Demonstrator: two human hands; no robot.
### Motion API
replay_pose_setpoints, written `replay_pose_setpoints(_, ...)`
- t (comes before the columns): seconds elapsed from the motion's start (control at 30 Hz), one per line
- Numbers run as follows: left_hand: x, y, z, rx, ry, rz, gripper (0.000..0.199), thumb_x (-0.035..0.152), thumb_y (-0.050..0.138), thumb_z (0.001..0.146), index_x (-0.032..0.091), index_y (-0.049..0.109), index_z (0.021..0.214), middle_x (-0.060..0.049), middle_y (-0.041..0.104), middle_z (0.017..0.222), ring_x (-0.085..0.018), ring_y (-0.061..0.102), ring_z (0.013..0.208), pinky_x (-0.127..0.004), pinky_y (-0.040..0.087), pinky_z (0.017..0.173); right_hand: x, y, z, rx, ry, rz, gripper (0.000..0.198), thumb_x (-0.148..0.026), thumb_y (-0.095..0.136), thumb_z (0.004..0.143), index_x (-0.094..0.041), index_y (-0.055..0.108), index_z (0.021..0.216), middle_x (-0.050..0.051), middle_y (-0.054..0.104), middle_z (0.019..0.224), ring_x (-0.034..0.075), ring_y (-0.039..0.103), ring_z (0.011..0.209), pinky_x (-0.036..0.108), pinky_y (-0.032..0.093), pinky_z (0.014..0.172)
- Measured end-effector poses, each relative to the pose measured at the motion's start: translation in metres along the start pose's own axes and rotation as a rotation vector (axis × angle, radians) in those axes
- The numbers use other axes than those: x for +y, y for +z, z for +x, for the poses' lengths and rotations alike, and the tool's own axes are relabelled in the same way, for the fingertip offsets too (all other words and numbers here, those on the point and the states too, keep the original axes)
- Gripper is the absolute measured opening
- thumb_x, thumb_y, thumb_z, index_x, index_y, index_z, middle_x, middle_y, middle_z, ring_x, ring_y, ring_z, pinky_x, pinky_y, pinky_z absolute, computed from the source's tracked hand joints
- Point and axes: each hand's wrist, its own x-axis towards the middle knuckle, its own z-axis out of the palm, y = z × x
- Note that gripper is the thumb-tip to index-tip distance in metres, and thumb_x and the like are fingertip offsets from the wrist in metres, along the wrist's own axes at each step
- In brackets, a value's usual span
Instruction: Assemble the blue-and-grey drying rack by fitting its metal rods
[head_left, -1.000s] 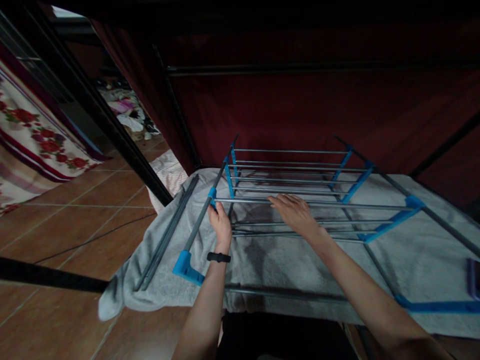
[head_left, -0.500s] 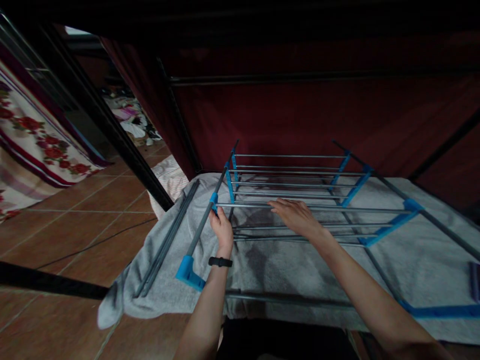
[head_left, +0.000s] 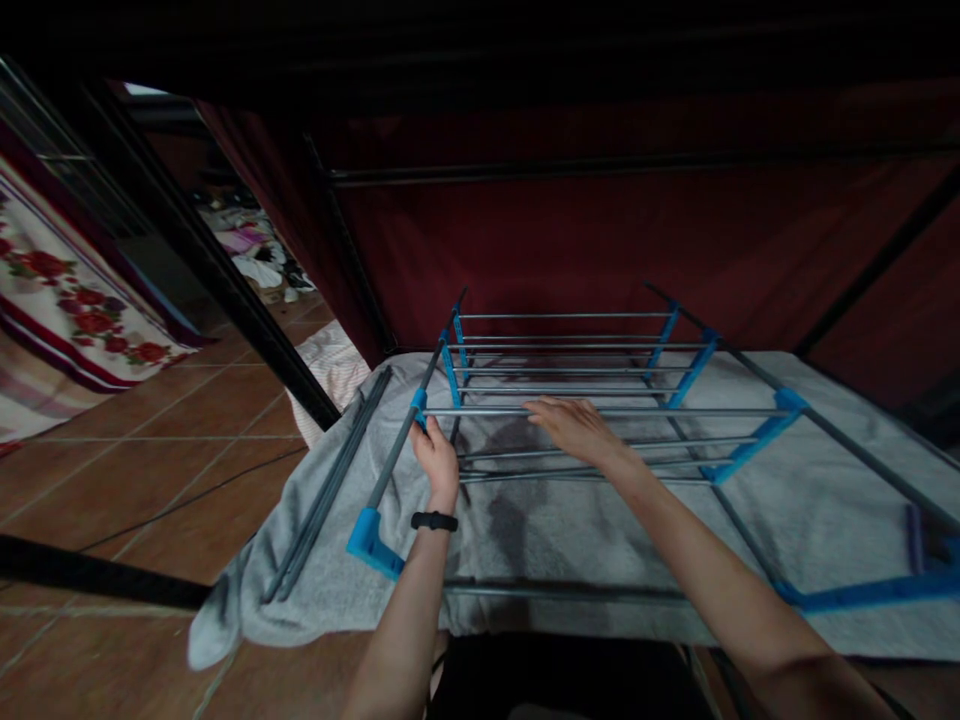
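Observation:
A partly assembled drying rack of grey metal tubes and blue plastic joints lies on a grey blanket. My left hand, with a black band on its wrist, is closed at the blue joint on the left side tube. Its fingertips are partly hidden behind the joint. Over the nearest upper crossbar my right hand is bent, fingers together on the bar. That bar runs from the left joint to another blue joint on the right. Several thinner rods span the rack behind it.
Loose grey rods lie on the blanket to the left. A black metal post rises at the left, with dark red curtain behind the rack. A cable crosses the tiled floor.
The view has shifted slightly, so the rack's right end appears farther left. Both hands keep about the same places on the rack.

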Motion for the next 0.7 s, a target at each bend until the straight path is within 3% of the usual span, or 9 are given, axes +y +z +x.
replay_pose_setpoints(0.2,0.001,-0.002,0.001,-0.012,0.022,0.003,0.039,0.039,0.046,0.096,0.013,0.055,0.124,-0.017,0.062,0.127,-0.024,0.057,0.123,-0.034,0.039,0.11,-0.004,0.007,-0.004,0.144,-0.028,-0.034,0.036,-0.032,0.04,0.103,-0.026,0.056,0.135,0.007,0.068,0.121,0.021,0.062,0.109,0.041,0.04,0.104)
replay_pose_setpoints(0.33,0.005,-0.003,0.003,-0.034,0.028,0.005,0.039,0.039,0.045,0.096,0.013,0.055,0.123,-0.017,0.062,0.125,-0.025,0.057,0.123,-0.036,0.041,0.109,-0.012,0.018,-0.022,0.334,-0.115,0.0,0.042,-0.023,0.044,0.1,-0.021,0.049,0.142,0.01,0.06,0.135,0.023,0.051,0.126,0.041,0.037,0.11)
replay_pose_setpoints(0.43,0.006,-0.006,-0.002,-0.045,0.046,0.017,0.041,0.036,0.047,0.095,0.013,0.054,0.127,-0.018,0.058,0.13,-0.025,0.052,0.128,-0.038,0.037,0.113,-0.018,0.045,-0.053,0.41,-0.112,0.076,0.041,-0.015,0.04,0.099,-0.022,0.053,0.137,0.009,0.062,0.132,0.022,0.053,0.121,0.04,0.042,0.104)
replay_pose_setpoints(0.6,-0.011,-0.021,-0.039,0.035,0.033,0.082,0.054,0.022,0.049,0.091,0.018,0.04,0.144,-0.015,0.048,0.142,-0.023,0.043,0.136,-0.04,0.031,0.117,-0.011,0.107,-0.118,0.33,-0.034,0.152,0.042,-0.012,0.043,0.096,-0.027,0.057,0.133,0.008,0.064,0.124,0.022,0.058,0.111,0.042,0.048,0.094)
replay_pose_setpoints(0.7,-0.031,-0.033,-0.064,0.006,-0.047,0.11,0.055,0.014,0.045,0.087,0.022,0.043,0.142,-0.012,0.048,0.14,-0.021,0.045,0.132,-0.041,0.035,0.115,0.0,0.128,-0.143,0.313,0.015,0.155,0.041,-0.012,0.042,0.096,-0.025,0.058,0.132,0.008,0.064,0.125,0.022,0.058,0.11,0.042,0.049,0.094)
